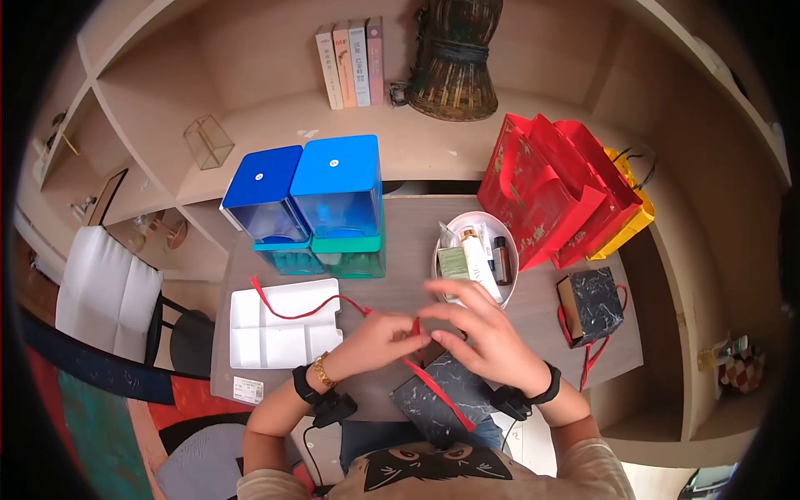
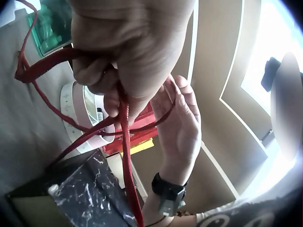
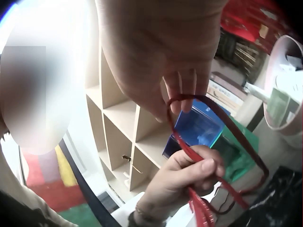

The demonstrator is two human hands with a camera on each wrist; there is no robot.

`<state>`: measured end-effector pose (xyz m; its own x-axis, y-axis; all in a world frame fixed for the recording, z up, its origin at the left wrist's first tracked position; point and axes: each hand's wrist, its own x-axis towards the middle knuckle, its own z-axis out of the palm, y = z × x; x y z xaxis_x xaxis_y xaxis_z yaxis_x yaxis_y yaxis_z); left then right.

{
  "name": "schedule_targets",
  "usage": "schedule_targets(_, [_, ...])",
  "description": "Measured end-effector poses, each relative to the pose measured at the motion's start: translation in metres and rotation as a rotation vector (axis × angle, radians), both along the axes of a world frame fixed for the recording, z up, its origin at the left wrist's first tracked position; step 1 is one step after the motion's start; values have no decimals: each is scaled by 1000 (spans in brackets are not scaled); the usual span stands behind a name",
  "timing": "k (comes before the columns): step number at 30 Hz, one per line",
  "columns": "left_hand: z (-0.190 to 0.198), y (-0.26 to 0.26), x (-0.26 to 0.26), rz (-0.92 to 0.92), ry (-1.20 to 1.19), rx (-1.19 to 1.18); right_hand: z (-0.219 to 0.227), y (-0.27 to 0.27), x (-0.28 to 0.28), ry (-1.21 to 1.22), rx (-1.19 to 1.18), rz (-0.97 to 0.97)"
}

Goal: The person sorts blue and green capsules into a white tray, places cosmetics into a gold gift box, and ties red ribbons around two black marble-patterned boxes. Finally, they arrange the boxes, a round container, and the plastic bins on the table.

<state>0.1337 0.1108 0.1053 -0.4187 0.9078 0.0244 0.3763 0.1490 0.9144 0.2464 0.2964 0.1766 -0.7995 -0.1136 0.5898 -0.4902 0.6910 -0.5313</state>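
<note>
Between thumb and curled fingers my left hand (image 1: 385,337) pinches a red ribbon (image 1: 437,392), and one long tail runs off to the left. The ribbon crosses a black marbled box (image 1: 425,410) close in front of my body. Facing the left hand, my right hand (image 1: 483,335) has its fingers spread and fairly straight. In the right wrist view a loop of the red ribbon (image 3: 227,120) passes over the right fingers near the thumb, and the left hand (image 3: 182,172) grips the strands below. The left wrist view shows the ribbon (image 2: 125,156) hanging down over the box (image 2: 90,194).
Left on the table are a white divided tray (image 1: 283,325) and stacked blue containers (image 1: 337,179) over green ones. A round pinkish-white basket (image 1: 437,250) holds bottles. Red gift bags (image 1: 533,200), a yellow bag (image 1: 625,229) and another marbled box (image 1: 598,304) stand right.
</note>
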Motion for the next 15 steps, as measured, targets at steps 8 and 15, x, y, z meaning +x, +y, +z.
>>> schedule_targets(8, [14, -10, -18, 257, -361, -30, -33, -20, 31, -446, 276, 20])
schedule_targets(15, [15, -7, -20, 342, -186, 0, -72, -8, 17, -748, -306, 201])
